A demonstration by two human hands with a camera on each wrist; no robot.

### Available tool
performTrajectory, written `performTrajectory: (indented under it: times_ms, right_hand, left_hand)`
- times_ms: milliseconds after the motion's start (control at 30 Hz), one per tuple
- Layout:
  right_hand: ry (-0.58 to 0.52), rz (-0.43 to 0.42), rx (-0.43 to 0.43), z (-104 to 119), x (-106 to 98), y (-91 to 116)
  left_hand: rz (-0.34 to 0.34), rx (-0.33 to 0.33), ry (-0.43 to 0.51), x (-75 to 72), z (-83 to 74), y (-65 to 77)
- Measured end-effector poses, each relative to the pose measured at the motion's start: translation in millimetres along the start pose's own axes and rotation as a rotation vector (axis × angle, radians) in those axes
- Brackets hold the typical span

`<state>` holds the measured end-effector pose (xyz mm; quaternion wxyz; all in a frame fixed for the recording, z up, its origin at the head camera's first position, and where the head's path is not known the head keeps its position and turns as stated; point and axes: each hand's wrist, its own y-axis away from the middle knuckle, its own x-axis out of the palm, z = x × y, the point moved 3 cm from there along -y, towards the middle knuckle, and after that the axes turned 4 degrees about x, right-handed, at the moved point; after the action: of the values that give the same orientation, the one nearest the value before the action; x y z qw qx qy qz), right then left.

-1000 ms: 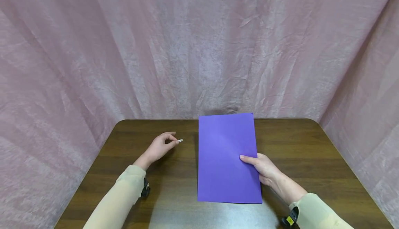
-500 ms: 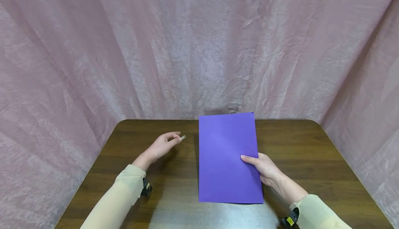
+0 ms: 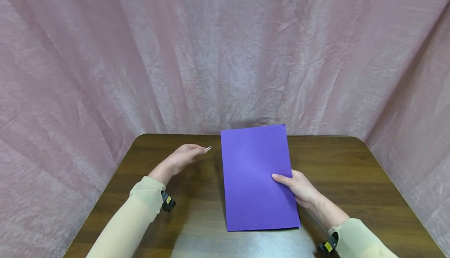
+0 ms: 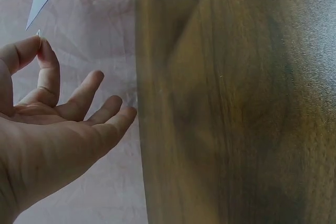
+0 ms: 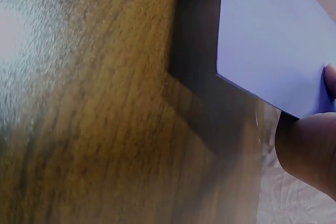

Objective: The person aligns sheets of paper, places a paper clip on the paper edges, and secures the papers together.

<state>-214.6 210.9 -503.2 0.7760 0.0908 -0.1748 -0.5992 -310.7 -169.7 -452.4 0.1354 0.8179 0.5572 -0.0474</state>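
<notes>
Between thumb and index finger, my left hand [image 3: 181, 158] pinches a small white paper clip [image 3: 209, 148], just left of a purple sheet's upper left edge and apart from it. In the left wrist view the clip's tip [image 4: 39, 33] pokes up above the pinching fingertips, while the other fingers spread loosely. My right hand [image 3: 304, 189] grips the purple sheet [image 3: 258, 180] by its right edge, thumb on the front face and the other fingers behind, hidden. The sheet is held up off the table, tilted slightly, as its shadow in the right wrist view shows. Whether it is several sheets cannot be told.
A brown wood-grain table [image 3: 197, 211] with rounded far corners lies under both hands. Pink curtains [image 3: 218, 55] hang behind it and along the right side. Light glares off the table's near middle.
My left hand has turned and moved up and right with the paper clip, closer to the sheet. The purple sheet has tilted slightly, its top leaning left, still in my right hand.
</notes>
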Motion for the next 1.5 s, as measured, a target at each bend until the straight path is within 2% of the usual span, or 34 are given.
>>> performTrajectory:
  times_ms: [233,567,767,1133,1367,1500]
  right_hand:
    - [0.037,-0.011,-0.018,0.7,-2.6,0.7]
    - [0.066,-0.11,-0.049,1.5,-2.1,-2.8]
    - [0.079,-0.1,-0.048,1.9,0.2,-2.7]
    - [0.102,-0.111,-0.05,6.7,4.1,1.1]
    - [0.097,-0.093,-0.04,4.7,4.1,-0.8]
    - [0.097,-0.097,-0.037,4.3,4.3,-0.8]
  left_hand:
    - [-0.009,0.0,-0.011,0.0,-1.4,-0.5]
    - [0.007,0.011,-0.087,4.9,-6.5,-4.8]
    - [-0.01,0.01,-0.118,8.8,-9.4,-5.5]
    - [-0.017,0.011,-0.11,9.9,-13.1,-5.8]
    - [-0.039,-0.002,-0.202,8.4,-18.2,-6.2]
    - [-0.028,-0.005,-0.246,7.3,-24.5,-5.0]
